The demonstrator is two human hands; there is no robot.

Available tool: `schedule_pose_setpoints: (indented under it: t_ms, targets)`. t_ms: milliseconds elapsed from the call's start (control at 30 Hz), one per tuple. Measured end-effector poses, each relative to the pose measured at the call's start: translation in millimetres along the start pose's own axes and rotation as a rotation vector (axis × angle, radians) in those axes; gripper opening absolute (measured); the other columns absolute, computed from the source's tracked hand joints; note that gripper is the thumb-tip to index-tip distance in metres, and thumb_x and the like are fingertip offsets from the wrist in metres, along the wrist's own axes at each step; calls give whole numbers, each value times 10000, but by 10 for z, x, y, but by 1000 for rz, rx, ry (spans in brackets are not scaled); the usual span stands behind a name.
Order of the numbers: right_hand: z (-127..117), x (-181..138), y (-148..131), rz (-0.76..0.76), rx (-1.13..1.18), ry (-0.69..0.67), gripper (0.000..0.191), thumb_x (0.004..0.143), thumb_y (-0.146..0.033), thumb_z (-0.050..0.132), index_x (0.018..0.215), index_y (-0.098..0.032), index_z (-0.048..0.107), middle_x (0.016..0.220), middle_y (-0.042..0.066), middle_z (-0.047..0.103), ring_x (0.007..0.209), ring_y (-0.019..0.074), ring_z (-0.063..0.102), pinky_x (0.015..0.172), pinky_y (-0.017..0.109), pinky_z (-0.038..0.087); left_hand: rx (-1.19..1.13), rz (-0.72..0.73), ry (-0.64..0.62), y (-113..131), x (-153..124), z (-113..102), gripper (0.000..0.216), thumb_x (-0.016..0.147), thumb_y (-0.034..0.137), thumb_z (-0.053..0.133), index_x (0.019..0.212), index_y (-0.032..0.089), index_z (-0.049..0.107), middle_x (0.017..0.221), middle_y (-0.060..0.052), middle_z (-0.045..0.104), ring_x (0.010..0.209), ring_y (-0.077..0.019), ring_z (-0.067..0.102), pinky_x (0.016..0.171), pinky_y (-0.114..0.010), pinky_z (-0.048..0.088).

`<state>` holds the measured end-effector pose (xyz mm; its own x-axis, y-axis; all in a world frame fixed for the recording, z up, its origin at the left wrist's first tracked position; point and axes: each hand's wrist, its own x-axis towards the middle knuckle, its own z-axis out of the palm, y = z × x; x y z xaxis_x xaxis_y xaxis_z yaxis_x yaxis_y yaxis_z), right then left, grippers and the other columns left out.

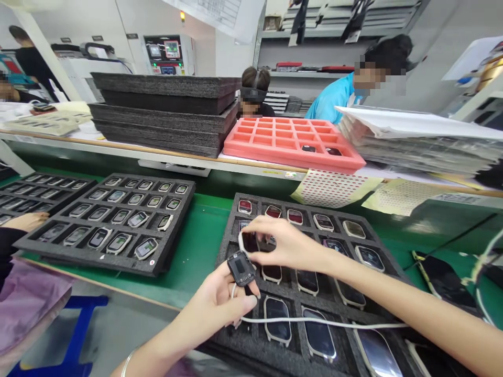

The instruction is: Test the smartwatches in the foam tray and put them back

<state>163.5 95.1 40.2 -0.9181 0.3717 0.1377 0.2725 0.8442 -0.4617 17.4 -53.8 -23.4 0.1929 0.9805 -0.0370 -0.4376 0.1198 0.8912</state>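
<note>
My left hand (220, 301) is closed around a small black square block (241, 268) with a row of metal contacts, tilted up towards me. A white cable (314, 320) runs from near that hand across to the right. My right hand (285, 242) pinches a strapless smartwatch (249, 242) with a pale frame and dark screen, just above the block. Whether the watch and block touch, I cannot tell. Below both hands lies a black foam tray (230, 238) with more watches in its compartments, such as a dark-screened watch (277, 319); my right forearm covers part of it.
To the left is another foam tray (176, 243) of watches, with a co-worker's hand (25, 221) beside it. A shelf holds stacked black foam (157, 118), a red compartment tray (294, 157) and piled plastic trays (424, 146). A dark flat device (444, 280) lies at right.
</note>
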Motion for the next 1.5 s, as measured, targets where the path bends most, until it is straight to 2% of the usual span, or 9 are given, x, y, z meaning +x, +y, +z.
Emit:
schedule_pose_setpoints:
  t_ms: [100, 267, 367, 500, 767, 967, 1167, 1333, 1500]
  targets:
    - [-154, -125, -87, -18, 77, 132, 357, 783, -246, 702, 1114, -147, 614, 1002, 66, 603, 883, 193, 587, 824, 313, 473, -9, -50, -45, 51, 38, 9, 335, 788, 189, 700, 1089, 168, 555, 939, -26, 576, 566, -24, 402, 486, -138, 331]
    - [-71, -344, -309, -188, -49, 8, 354, 810, -193, 653, 1151, -127, 586, 1066, 111, 553, 965, 221, 539, 837, 337, 474, 43, 8, -88, 119, 152, 76, 399, 812, 172, 665, 1189, 188, 533, 1007, -41, 600, 877, -121, 541, 756, -201, 437]
    - [25, -387, -336, -213, -212, 15, 293, 880, -239, 579, 1144, -113, 578, 1105, 149, 535, 993, 252, 518, 836, 390, 473, 180, 82, -48, 86, 195, 84, 331, 850, 219, 615, 1172, 199, 538, 1077, -46, 592, 1034, -186, 518, 913, -290, 406]
    - [60, -381, -309, -250, -310, 48, 269, 916, -274, 533, 1117, -102, 582, 1100, 156, 542, 985, 257, 519, 829, 399, 470, 312, 102, 26, 24, 192, 63, 330, 861, 270, 592, 1175, 192, 531, 1051, -52, 591, 960, -198, 533, 873, -319, 422]
    - [81, -426, -346, -340, -364, 153, 170, 911, -177, 498, 1010, -104, 617, 919, 114, 588, 827, 222, 535, 738, 367, 469, 275, 45, 33, 46, 189, 79, 305, 820, 340, 641, 1046, 148, 567, 865, -16, 559, 756, -131, 506, 714, -251, 428]
    - [157, -455, -310, -238, -385, 99, 322, 895, -245, 562, 1167, -73, 552, 1088, 167, 579, 968, 275, 554, 813, 412, 507, 306, 30, 39, -15, 176, 47, 421, 787, 356, 678, 1138, 156, 561, 755, 7, 515, 676, -119, 464, 657, -251, 410]
    - [186, -474, -286, -342, -391, 290, 337, 948, -193, 465, 1251, -46, 480, 1128, 194, 610, 1075, 280, 570, 895, 424, 519, 301, 34, 30, -45, 180, 31, 506, 758, 394, 702, 1177, 160, 541, 812, -7, 537, 673, -116, 462, 674, -262, 415]
    - [175, -420, -316, -311, -391, 170, 266, 942, -205, 476, 1151, -76, 579, 1179, 193, 598, 1074, 275, 577, 885, 418, 530, 362, 74, 39, 20, 181, 68, 365, 826, 369, 625, 1124, 165, 575, 864, -22, 569, 693, -123, 471, 679, -245, 416]
    - [214, -380, -274, -266, -236, 121, 300, 924, -260, 535, 1186, -114, 554, 1106, 140, 630, 1007, 238, 590, 873, 396, 520, 308, 5, 61, 51, 176, 74, 319, 851, 344, 601, 1104, 149, 582, 563, 75, 386, 461, -60, 289, 465, -190, 290]
